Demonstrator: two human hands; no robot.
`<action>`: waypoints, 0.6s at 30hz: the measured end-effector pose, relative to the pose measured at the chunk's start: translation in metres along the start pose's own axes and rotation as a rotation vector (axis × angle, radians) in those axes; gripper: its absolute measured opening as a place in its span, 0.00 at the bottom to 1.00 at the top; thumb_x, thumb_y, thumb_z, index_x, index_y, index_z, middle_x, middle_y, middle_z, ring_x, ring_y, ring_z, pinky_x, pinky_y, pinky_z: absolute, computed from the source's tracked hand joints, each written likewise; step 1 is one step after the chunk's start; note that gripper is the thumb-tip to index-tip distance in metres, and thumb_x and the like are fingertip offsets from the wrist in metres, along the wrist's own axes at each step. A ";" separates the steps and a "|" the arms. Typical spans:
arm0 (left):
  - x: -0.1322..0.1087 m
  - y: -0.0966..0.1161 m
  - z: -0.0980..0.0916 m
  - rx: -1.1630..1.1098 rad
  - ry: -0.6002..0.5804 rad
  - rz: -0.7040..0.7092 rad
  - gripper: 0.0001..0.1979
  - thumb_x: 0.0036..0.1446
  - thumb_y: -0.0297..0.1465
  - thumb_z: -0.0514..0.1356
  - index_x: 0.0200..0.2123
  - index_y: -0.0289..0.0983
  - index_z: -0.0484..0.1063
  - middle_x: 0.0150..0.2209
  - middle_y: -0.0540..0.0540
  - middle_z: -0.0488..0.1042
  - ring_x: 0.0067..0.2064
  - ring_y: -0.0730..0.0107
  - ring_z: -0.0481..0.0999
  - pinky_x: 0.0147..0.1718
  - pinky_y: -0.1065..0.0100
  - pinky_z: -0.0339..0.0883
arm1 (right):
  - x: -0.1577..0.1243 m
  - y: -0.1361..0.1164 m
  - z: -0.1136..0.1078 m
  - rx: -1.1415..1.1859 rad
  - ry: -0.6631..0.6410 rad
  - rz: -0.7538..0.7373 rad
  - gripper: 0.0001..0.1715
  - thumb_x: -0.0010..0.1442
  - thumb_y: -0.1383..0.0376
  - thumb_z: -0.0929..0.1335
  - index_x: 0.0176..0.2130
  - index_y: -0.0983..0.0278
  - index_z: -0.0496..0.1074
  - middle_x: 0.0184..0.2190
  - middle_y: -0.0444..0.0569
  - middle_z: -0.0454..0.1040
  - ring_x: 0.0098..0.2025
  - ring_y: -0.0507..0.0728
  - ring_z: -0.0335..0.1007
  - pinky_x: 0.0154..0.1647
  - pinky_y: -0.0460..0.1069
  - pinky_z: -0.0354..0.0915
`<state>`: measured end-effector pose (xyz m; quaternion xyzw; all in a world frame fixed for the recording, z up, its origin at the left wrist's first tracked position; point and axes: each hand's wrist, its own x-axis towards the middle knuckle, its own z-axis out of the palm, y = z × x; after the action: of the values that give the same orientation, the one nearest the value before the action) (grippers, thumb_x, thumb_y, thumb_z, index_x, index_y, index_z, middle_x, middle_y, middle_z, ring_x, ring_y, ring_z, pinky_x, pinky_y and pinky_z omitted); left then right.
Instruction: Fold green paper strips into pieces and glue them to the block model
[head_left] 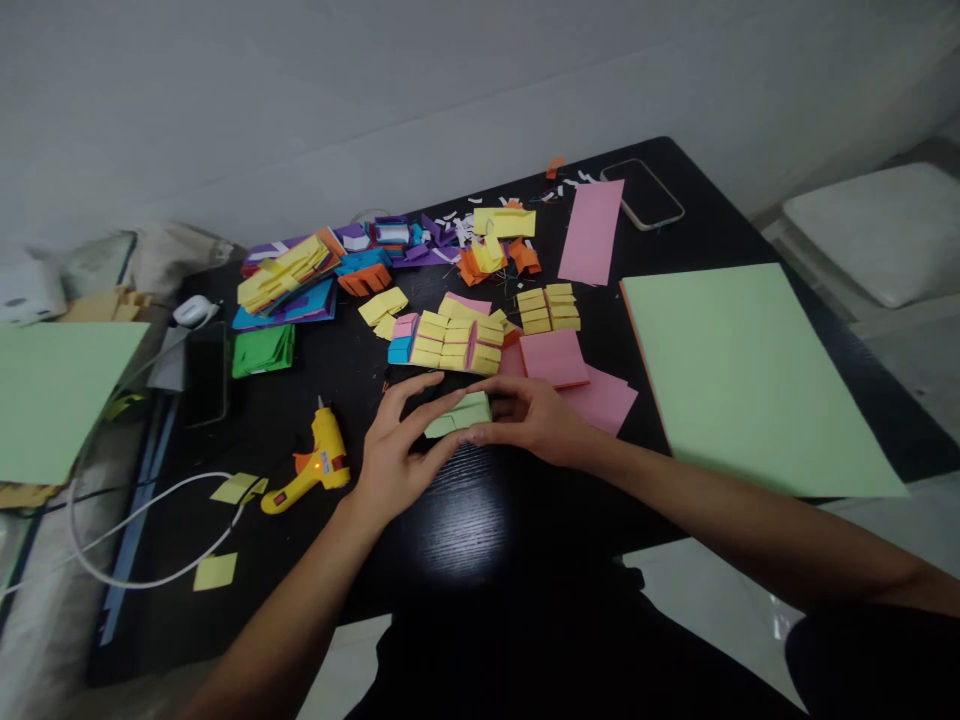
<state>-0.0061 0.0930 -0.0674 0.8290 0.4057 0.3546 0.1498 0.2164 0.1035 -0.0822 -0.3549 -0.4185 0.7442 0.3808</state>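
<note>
While the left hand (394,445) and the right hand (546,425) grip green folded paper (473,408) between them, I see one glue gun (328,447) leftward, yellow paper blocks (454,350) crowding just beyond, one phone (645,195) farther right

1. The place looks like a plain room in a home, with a small paper-craft corner set up in it.
2. A black worktop (465,515) stands against a bare, pale wall (450,100), and a white seat (885,235) is beside its right end.
3. Craft work shows in the yellow glue gun (328,450), the folded yellow paper blocks (457,345), the large green sheet (757,380) and the paper scraps strewn toward the wall.
4. Everyday belongings share the surface: a phone (643,195) at the far right and a looping white cable (127,586) at the left.
</note>
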 end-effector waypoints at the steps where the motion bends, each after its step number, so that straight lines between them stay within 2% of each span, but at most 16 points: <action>1: 0.000 0.000 0.000 0.014 0.017 0.014 0.18 0.64 0.33 0.70 0.56 0.43 0.78 0.60 0.38 0.74 0.60 0.53 0.76 0.58 0.50 0.73 | 0.000 0.000 0.000 0.005 -0.005 0.007 0.29 0.47 0.61 0.84 0.48 0.61 0.79 0.40 0.47 0.83 0.41 0.58 0.82 0.50 0.57 0.79; 3: 0.000 0.001 0.000 0.012 0.053 0.042 0.15 0.62 0.32 0.71 0.52 0.41 0.78 0.56 0.39 0.77 0.57 0.55 0.78 0.56 0.52 0.73 | 0.001 -0.001 0.000 0.014 -0.017 0.022 0.29 0.47 0.60 0.84 0.47 0.62 0.79 0.36 0.45 0.82 0.37 0.56 0.81 0.45 0.55 0.79; 6: 0.001 0.003 0.001 -0.125 0.070 0.016 0.10 0.61 0.29 0.71 0.44 0.39 0.77 0.47 0.43 0.81 0.49 0.61 0.82 0.50 0.58 0.75 | 0.000 -0.002 0.002 -0.059 0.003 -0.018 0.29 0.45 0.59 0.84 0.45 0.62 0.77 0.37 0.45 0.81 0.37 0.56 0.80 0.41 0.53 0.78; 8: 0.002 0.005 0.001 -0.263 0.053 -0.081 0.07 0.61 0.28 0.71 0.39 0.38 0.75 0.43 0.45 0.82 0.45 0.64 0.83 0.46 0.62 0.76 | -0.002 -0.003 0.003 -0.184 0.033 -0.073 0.28 0.47 0.58 0.83 0.46 0.61 0.77 0.37 0.45 0.81 0.37 0.56 0.79 0.41 0.53 0.76; 12: 0.002 0.007 0.001 -0.511 0.061 -0.317 0.06 0.63 0.29 0.69 0.36 0.38 0.74 0.39 0.47 0.82 0.39 0.69 0.82 0.40 0.68 0.75 | -0.006 -0.006 0.005 -0.368 0.050 -0.195 0.21 0.60 0.58 0.76 0.51 0.61 0.75 0.43 0.50 0.81 0.41 0.56 0.78 0.42 0.52 0.74; 15: 0.003 0.011 0.001 -0.644 0.040 -0.388 0.07 0.62 0.30 0.69 0.34 0.38 0.74 0.36 0.48 0.81 0.34 0.71 0.79 0.34 0.70 0.73 | -0.007 -0.004 0.006 -0.365 0.033 -0.240 0.21 0.62 0.58 0.75 0.52 0.61 0.74 0.48 0.52 0.81 0.45 0.57 0.79 0.43 0.53 0.74; 18: 0.004 0.013 0.003 -0.697 -0.001 -0.412 0.09 0.61 0.31 0.70 0.31 0.37 0.75 0.36 0.47 0.79 0.35 0.71 0.78 0.34 0.70 0.73 | -0.007 -0.002 0.006 -0.319 0.037 -0.203 0.21 0.61 0.57 0.76 0.51 0.61 0.75 0.48 0.52 0.81 0.45 0.58 0.79 0.44 0.53 0.73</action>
<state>0.0051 0.0881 -0.0603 0.6300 0.4191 0.4331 0.4899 0.2150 0.0963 -0.0765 -0.3804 -0.5576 0.6196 0.4007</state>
